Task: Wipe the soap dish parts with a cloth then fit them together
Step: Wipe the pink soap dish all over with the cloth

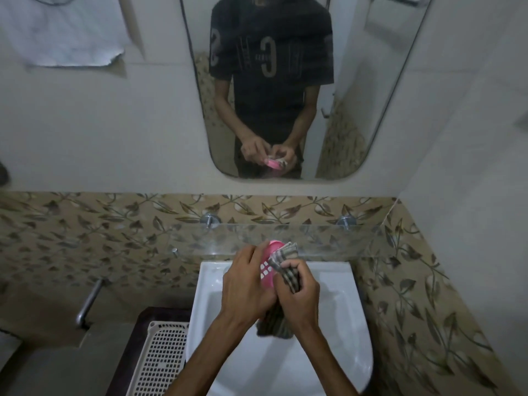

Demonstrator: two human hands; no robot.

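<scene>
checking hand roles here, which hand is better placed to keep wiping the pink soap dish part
Right. The right hand already grips the checked cloth against the pink soap dish part, while the left hand holds that part over the sink.

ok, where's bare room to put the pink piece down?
Free: the glass shelf right of the hands, and the basin floor right of the right hand. Crowded at centre: left hand grips the pink soap dish part, right hand holds the checked cloth. The white perforated tray flanks the basin's left.
</scene>
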